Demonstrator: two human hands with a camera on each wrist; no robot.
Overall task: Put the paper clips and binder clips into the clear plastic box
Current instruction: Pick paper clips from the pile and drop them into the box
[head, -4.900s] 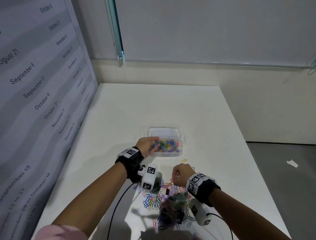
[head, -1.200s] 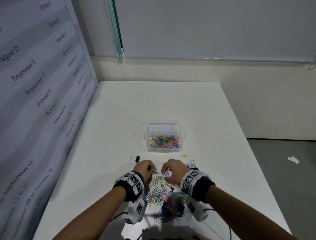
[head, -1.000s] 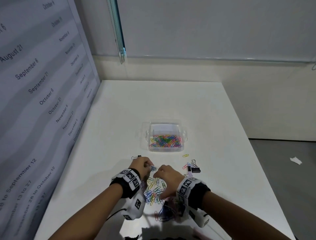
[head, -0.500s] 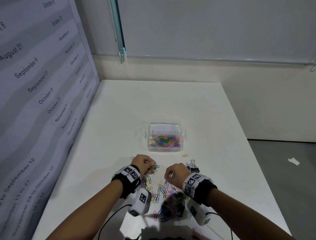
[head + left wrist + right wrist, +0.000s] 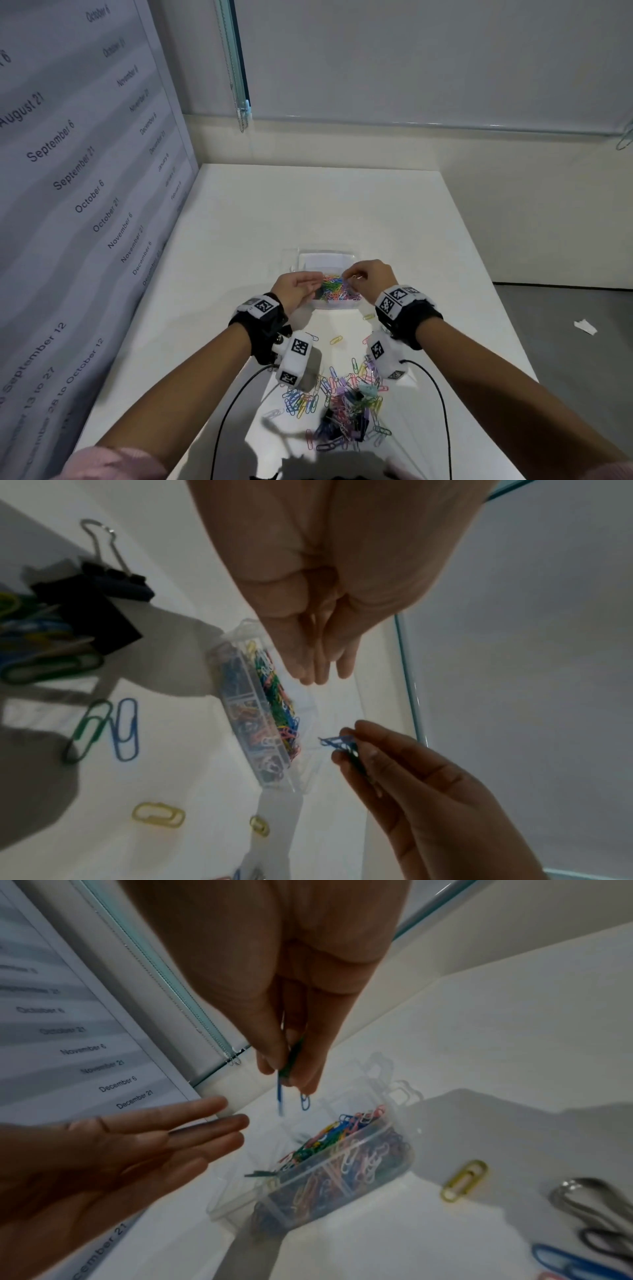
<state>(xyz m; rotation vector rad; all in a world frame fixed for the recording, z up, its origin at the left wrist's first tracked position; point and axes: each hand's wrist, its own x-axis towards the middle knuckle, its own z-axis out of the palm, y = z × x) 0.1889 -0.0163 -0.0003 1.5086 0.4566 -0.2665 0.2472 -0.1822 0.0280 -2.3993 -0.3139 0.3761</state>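
Note:
The clear plastic box point(image 5: 352, 303) stands mid-table, partly filled with coloured paper clips point(image 5: 334, 290). My left hand point(image 5: 317, 281) hovers over the box's left side with its fingers point(image 5: 205, 1131) straight and nothing in them. Over the box's middle, my right hand point(image 5: 347, 277) pinches a few blue and green paper clips point(image 5: 286, 1080), also seen in the left wrist view point(image 5: 342, 744). A dark green clip point(image 5: 260, 1173) lies blurred at the box's point(image 5: 342, 1183) rim. A loose pile of paper clips and binder clips point(image 5: 342, 407) lies near the front edge.
A black binder clip point(image 5: 103, 588) and green and blue clips point(image 5: 103, 729) lie in front of the box. Yellow clips point(image 5: 336, 340) lie between box and pile. A printed banner point(image 5: 68, 205) walls the left side. The table's right edge point(image 5: 486, 274) drops to the floor.
Both hands have moved forward from the pile to above the box. My left hand's fingers have straightened and no longer hold clips; the right still pinches its clips.

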